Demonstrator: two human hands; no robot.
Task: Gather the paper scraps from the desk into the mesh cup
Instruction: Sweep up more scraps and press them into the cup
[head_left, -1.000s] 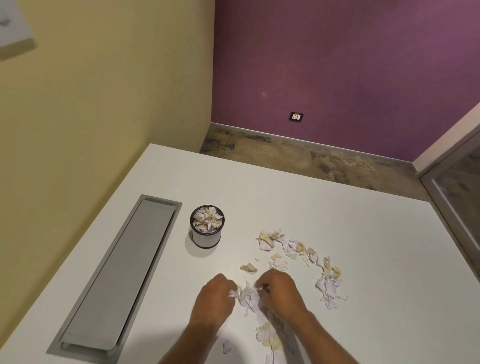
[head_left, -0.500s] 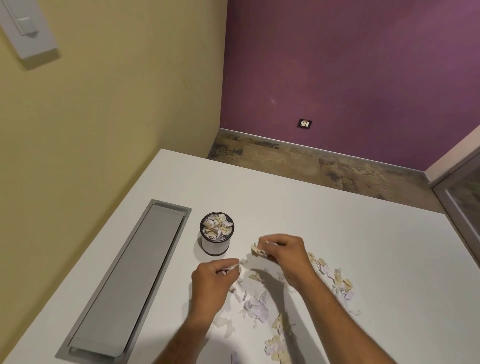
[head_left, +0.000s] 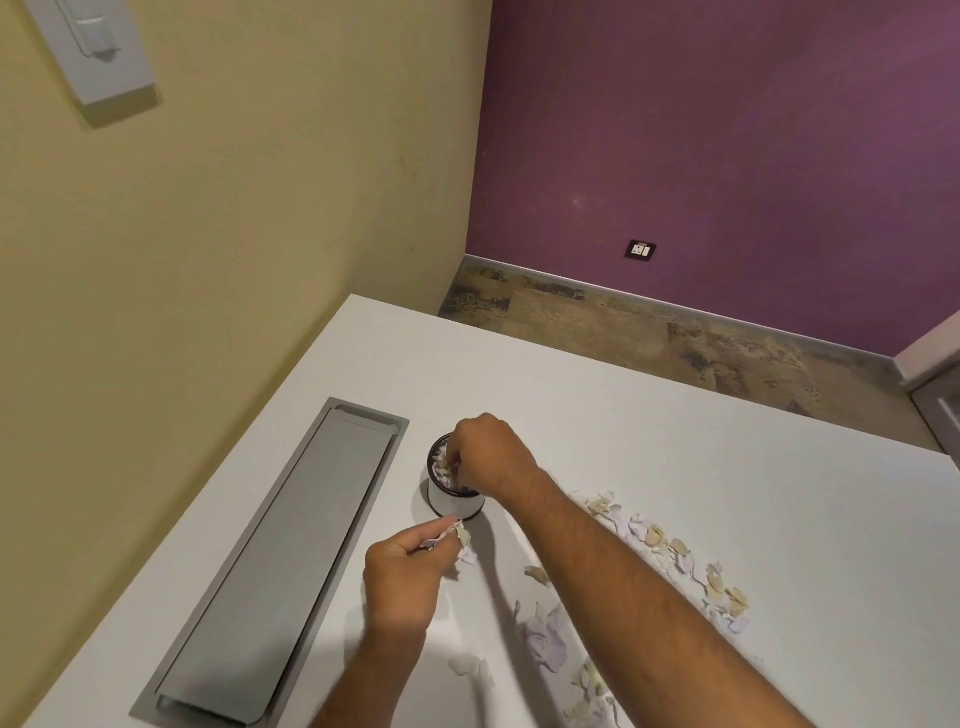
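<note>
Head view: right hand (head_left: 488, 457) pinching paper scraps (head_left: 444, 465) over mesh cup (head_left: 454, 501), left hand (head_left: 402, 577) gripping more beside it.

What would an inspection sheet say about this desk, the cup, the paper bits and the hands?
Surface: white desk, grey hatch set flush.
Job's things: small round mesh cup, nearly full; torn pale paper scraps strewn right of it.
Clutter: nothing seen.
Hands: right hand over the cup's mouth, fingers in it; left hand pinches scraps beside the cup.
Cables: nothing seen.
Surroundings: yellow wall, purple wall, wall socket.
</note>
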